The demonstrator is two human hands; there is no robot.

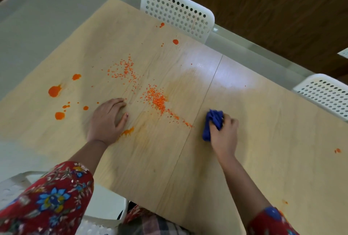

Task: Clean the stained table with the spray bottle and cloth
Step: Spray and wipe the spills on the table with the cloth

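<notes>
A light wooden table (188, 169) carries orange stains: blobs (55, 91) at the left, a scatter of small orange grains (159, 101) in the middle, and a smear (128, 131) by my left wrist. My right hand (225, 133) grips a bunched blue cloth (212, 122) and presses it on the table just right of the grains. My left hand (107, 120) rests on the table left of the grains, fingers loosely bent, holding nothing. No spray bottle is in view.
Two white perforated chairs stand at the far edge, one at the top middle (177, 11) and one at the right (325, 93). Another white chair (15, 187) is at my lower left. A small orange spot (337, 150) lies near the table's right side.
</notes>
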